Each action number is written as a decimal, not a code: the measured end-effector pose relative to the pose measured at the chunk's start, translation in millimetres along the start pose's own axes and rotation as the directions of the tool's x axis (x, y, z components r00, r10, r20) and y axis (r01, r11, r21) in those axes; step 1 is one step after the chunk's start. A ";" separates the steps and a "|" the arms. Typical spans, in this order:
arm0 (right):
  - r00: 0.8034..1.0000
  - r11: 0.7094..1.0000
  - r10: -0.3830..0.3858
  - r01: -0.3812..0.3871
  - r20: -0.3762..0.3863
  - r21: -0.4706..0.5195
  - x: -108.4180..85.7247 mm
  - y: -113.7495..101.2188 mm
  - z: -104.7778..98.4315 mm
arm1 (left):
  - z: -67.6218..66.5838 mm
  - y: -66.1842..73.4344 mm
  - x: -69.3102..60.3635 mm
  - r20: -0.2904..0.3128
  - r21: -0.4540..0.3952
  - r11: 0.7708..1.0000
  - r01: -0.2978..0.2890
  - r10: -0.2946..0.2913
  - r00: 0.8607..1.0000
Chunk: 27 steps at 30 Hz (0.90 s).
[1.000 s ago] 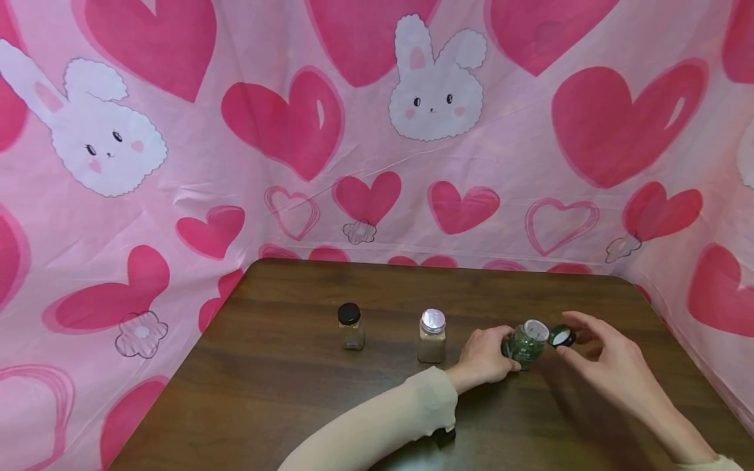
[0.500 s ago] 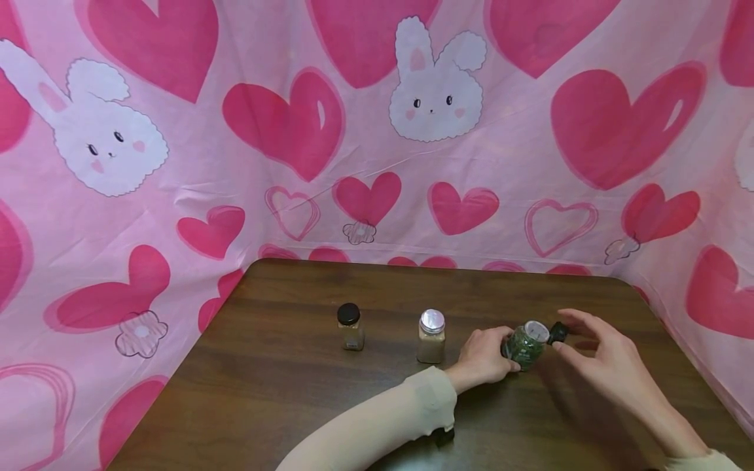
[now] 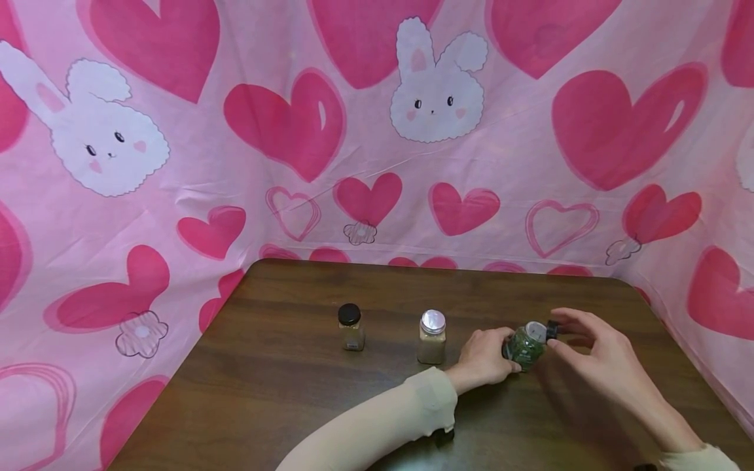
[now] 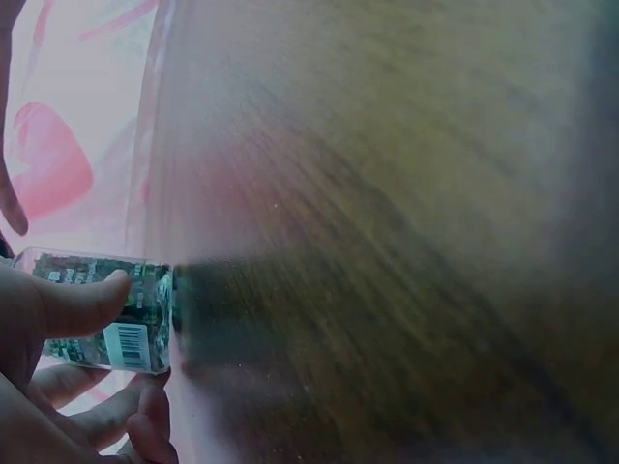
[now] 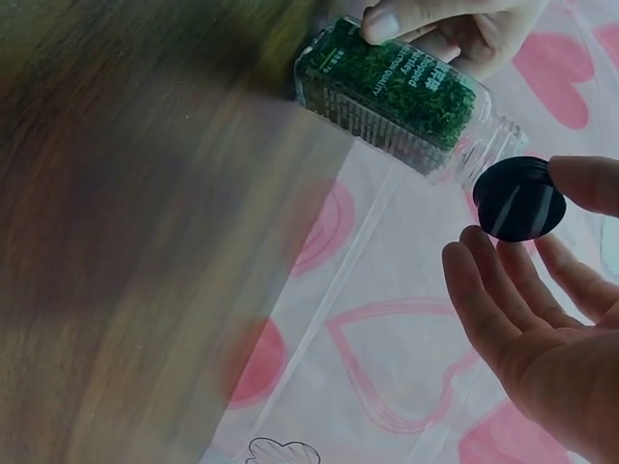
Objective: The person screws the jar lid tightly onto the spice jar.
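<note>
My left hand (image 3: 484, 356) grips a clear jar of chopped parsley (image 3: 526, 348), thumb across its label in the left wrist view. The jar leans to the right, and a pale disc shows across its mouth. At that mouth my right hand (image 3: 609, 360) pinches a black screw cap (image 3: 552, 330) between thumb and fingers. From the right wrist, the cap (image 5: 520, 200) sits tilted beside the rim of the parsley jar (image 5: 397, 92); whether they touch is hard to tell.
Left of the hands stands a spice jar with a silvery top (image 3: 432, 347). Further left is a black-capped spice jar (image 3: 352, 335). A small black object (image 3: 444, 437) lies partly hidden under the left sleeve. A pink heart-print cloth (image 3: 365, 150) hangs behind the wooden table (image 3: 283, 392).
The right hand has brought the cap left, up to the jar's mouth, and turned it so its white inside no longer shows. The left hand and jar have hardly moved.
</note>
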State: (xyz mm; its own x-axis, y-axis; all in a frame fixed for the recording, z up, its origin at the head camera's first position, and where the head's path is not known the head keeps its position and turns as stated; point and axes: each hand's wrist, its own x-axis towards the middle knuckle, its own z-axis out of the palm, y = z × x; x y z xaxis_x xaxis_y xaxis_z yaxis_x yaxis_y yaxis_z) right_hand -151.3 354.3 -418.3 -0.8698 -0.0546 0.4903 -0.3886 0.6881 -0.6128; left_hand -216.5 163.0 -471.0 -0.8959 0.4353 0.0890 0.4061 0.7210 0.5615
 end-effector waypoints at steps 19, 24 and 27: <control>0.998 0.997 -0.055 0.055 -0.009 -0.056 6.4 -2.8 6.5 | 2.2 -2.1 0.4 0.008 -0.006 1.000 -0.009 0.010 1.000; 0.998 0.996 -0.059 0.059 -0.008 -0.064 7.8 -3.1 7.2 | 2.1 -2.6 0.9 0.006 0.005 1.000 -0.013 0.013 1.000; 0.998 0.996 -0.063 0.062 -0.009 -0.066 8.3 -3.1 7.8 | 2.2 -2.5 1.0 0.005 0.000 1.000 -0.009 0.009 1.000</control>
State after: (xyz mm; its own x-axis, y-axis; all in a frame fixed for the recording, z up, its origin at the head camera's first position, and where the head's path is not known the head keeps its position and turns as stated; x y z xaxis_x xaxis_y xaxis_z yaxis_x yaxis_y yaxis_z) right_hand -159.7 346.0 -417.2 -0.8409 -0.0907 0.5335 -0.4208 0.7295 -0.5392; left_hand -218.0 162.9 -474.1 -0.8911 0.4448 0.0897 0.4143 0.7169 0.5607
